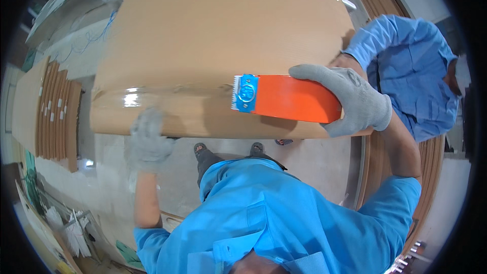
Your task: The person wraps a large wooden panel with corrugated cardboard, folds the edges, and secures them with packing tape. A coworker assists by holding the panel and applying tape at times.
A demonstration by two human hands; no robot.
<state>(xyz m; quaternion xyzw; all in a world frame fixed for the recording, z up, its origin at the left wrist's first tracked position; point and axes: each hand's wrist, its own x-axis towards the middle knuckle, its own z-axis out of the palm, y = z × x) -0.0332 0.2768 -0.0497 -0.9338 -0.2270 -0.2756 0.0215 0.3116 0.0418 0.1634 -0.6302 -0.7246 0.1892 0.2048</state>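
My right hand (pixel 350 99), in a grey glove, is closed around an orange tape dispenser (pixel 299 97). Its blue plate and toothed metal blade point left, over the near part of a large cardboard box (pixel 228 25). Clear shiny tape (pixel 131 97) runs along the near side of the box at the left. At the near left edge of the box is my left hand (pixel 150 139), also gloved in grey and blurred by motion. Its fingers look stretched out toward the tape, thumb apart, with nothing seen in them. Whether it touches the cardboard is unclear.
A co-worker in a blue shirt (pixel 413 71) stands at the right, one arm reaching to the box. Flat cardboard sheets (pixel 53 111) are stacked upright at the left. More brown boards (pixel 431 172) lie along the right. A blue cord (pixel 109 25) trails at upper left.
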